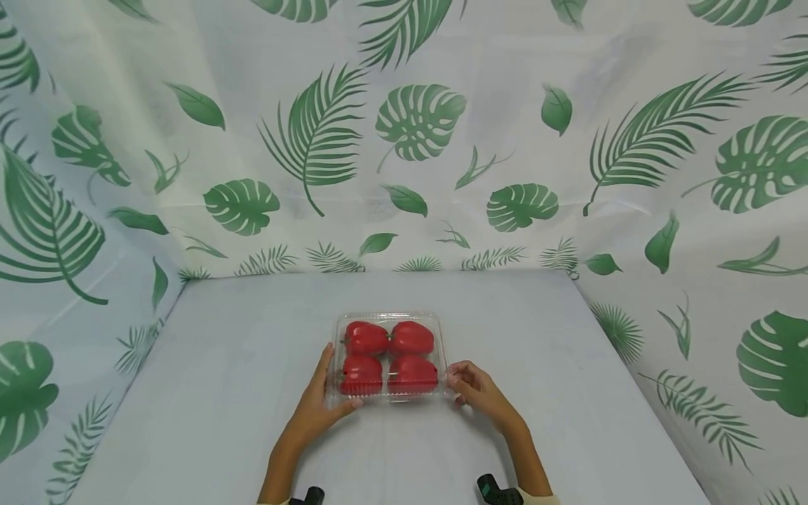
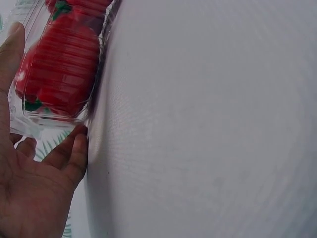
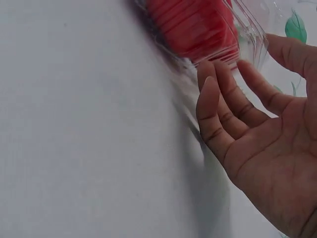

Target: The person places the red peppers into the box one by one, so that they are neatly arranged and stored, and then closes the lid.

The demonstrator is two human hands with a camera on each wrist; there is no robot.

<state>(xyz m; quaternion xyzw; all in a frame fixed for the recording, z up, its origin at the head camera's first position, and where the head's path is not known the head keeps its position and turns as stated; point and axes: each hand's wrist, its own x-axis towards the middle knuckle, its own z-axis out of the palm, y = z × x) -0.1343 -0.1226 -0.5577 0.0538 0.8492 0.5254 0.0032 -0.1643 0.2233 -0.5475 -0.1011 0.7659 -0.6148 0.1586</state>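
A clear plastic clamshell box [image 1: 386, 317] lies on the white table, its lid down over several red bell peppers [image 1: 412, 338] with green stems. At its left side is my left hand [image 1: 318, 401], fingers fairly straight along the edge and thumb touching the front left corner. My right hand [image 1: 477, 391] pinches the right edge near the front corner, thumb and bent fingers at the rim. Close up in the left wrist view, a red pepper [image 2: 64, 64] shows through the ribbed plastic. The right wrist view has the fingertips against the box's clear side [image 3: 252, 37].
The white tabletop [image 1: 252, 315] spreads around the box. Behind it and along both sides hang white sheets [image 1: 480, 63] printed with green leaves. A dark device [image 1: 499, 492] sits at the right wrist, another [image 1: 309, 496] at the left.
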